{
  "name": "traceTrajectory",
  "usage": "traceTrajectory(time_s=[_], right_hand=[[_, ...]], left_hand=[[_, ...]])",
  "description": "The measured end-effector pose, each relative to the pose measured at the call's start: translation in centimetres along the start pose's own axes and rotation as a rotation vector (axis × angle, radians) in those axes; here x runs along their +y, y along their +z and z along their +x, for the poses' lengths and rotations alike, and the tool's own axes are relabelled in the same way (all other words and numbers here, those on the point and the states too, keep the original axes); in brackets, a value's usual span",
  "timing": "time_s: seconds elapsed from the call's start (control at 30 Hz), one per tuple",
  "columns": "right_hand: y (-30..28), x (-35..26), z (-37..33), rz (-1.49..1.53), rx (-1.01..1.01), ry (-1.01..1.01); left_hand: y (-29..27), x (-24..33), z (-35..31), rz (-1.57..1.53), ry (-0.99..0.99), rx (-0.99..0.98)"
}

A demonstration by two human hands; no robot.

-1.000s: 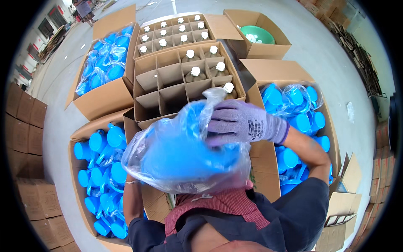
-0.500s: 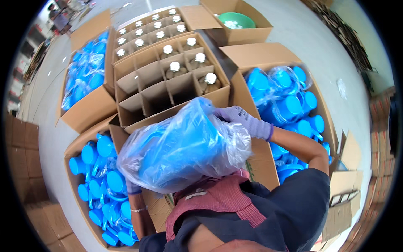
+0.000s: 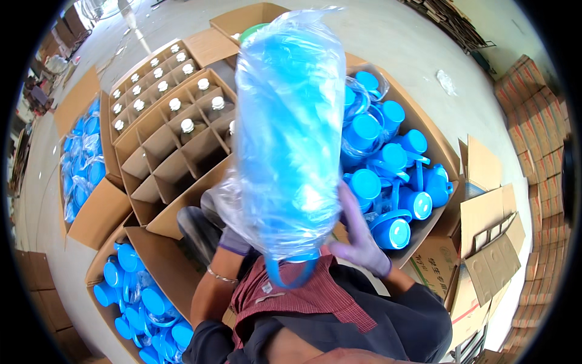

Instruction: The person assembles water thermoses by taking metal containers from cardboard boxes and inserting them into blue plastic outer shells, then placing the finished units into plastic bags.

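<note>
Bag now upright, fingers beneath.

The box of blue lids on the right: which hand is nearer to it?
Right. The right hand grips the plastic bag right beside that box; the left hand is on the bag's far side.

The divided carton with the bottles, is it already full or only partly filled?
Partly filled. In the divided carton, white-capped bottles stand only in the far cells; the near cells show bare cardboard.

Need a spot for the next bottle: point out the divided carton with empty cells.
In the head view, the divided carton lies left of centre, just left of the raised plastic bag, with the box of blue lids further left.
</note>
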State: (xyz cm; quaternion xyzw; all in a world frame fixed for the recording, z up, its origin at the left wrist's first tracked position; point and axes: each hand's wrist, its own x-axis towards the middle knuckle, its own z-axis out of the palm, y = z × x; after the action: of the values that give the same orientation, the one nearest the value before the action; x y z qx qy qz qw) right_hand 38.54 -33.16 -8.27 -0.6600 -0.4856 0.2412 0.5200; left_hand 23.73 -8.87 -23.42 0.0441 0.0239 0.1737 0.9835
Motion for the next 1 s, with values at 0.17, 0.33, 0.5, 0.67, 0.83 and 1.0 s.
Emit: traceTrajectory(time_s=[0.17, 0.33, 0.5, 0.67, 0.83, 1.0], right_hand=[[-3.7, -5.5, -4.3, -0.602, 0.380, -0.116], [-10.1, -3.5, 1.1, -0.913, 0.731, -0.032], [-20.0, -0.2, 8.6, -0.804, 0.210, -0.088], [-22.2, 2.4, 17.4, -0.810, -0.286, -0.269], [-14.9, 5.9, 20.2, -0.934, -0.790, -0.263], [-18.5, 12.7, 20.7, -0.584, -0.589, 0.020]], left_hand=[[11.1, -12.3, 4.9, -0.054, -0.309, 0.118], [12.9, -22.8, 7.5, 0.064, -0.222, 0.436], [10.7, -21.9, 9.1, 0.315, -0.641, 0.209], [12.4, -18.4, 11.6, 0.058, -0.329, 0.042], [8.3, -19.1, 15.7, -0.066, -0.262, 0.157], [2.0, -20.4, 15.6, -0.346, -0.359, 0.409]])
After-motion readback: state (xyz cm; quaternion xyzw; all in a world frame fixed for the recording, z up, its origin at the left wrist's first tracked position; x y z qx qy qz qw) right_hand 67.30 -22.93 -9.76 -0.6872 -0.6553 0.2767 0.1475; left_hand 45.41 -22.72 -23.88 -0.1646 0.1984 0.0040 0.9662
